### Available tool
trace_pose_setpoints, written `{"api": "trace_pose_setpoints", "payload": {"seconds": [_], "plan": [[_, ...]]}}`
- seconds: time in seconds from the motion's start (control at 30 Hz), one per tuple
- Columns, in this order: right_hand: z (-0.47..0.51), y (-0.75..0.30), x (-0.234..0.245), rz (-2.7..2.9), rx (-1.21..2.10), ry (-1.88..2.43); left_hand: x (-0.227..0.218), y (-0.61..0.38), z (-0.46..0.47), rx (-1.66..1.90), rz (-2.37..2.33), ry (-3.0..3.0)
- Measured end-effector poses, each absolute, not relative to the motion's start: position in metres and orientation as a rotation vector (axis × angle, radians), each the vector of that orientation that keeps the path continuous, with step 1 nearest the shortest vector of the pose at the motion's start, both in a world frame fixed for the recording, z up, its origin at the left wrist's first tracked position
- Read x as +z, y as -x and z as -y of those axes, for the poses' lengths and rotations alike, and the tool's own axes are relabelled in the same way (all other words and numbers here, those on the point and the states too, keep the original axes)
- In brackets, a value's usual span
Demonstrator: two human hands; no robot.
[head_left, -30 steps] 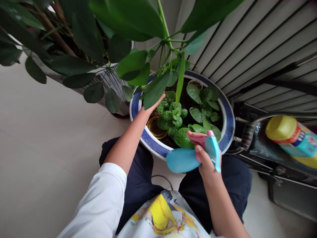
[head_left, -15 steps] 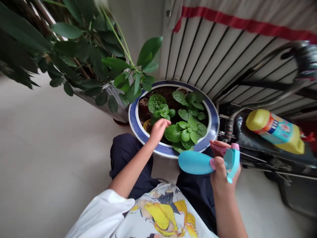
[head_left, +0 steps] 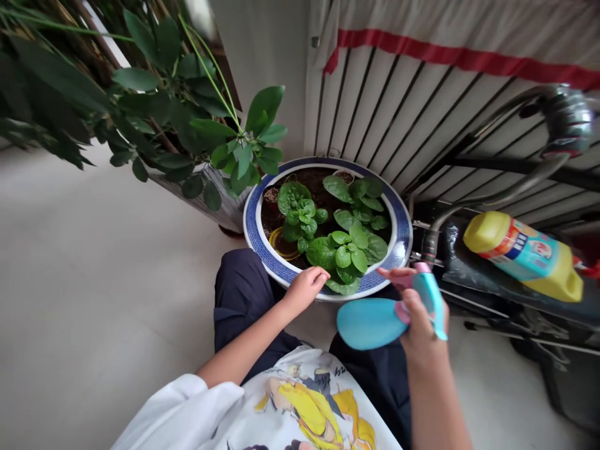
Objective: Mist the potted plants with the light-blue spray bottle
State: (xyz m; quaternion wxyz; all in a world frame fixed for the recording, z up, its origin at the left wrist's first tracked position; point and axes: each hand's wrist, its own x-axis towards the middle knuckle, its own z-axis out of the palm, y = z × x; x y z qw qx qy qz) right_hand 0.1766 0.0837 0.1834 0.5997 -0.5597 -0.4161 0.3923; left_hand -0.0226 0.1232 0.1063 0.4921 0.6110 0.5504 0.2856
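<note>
My right hand (head_left: 422,319) grips a blue spray bottle (head_left: 370,323) by its neck, its pink-and-blue trigger head up and the body lying sideways to the left. My left hand (head_left: 305,290) is closed over the near rim of a big round planter (head_left: 255,228), fingers pressed together. What they hold, if anything, is hidden. Dark soil fills the blue-and-white planter. Leafy green plants (head_left: 359,247) grow in it, one cluster (head_left: 300,209) at left and another (head_left: 359,194) at the back. A yellow ring-shaped pot (head_left: 276,240) sits in the soil at left.
A tall potted plant (head_left: 173,144) leans in from the upper left. To the right, a yellow jug (head_left: 525,253) lies on a black seat beside a metal tube frame (head_left: 497,194). Behind stands a white slatted radiator (head_left: 384,112) under a red-edged cloth (head_left: 450,56).
My left hand has drawn back from the left plant cluster to the planter's near rim. My right hand, still on the spray bottle, has shifted slightly left.
</note>
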Motion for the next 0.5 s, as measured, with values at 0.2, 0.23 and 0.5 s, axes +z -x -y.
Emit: {"api": "trace_pose_setpoints", "payload": {"seconds": [0.2, 0.23, 0.5], "plan": [[-0.092, -0.113, 0.140, 0.921, 1.437, 1.266, 0.062, 0.035, -0.060, 0.761, -1.086, -0.792], [-0.096, -0.102, 0.132, 0.922, 1.480, 1.283, 0.053, 0.038, -0.051, 0.792, -1.106, -0.734], [-0.127, -0.047, 0.071, 0.943, 1.595, 1.370, 0.000, 0.059, -0.028, 0.879, -1.190, -0.143]]}}
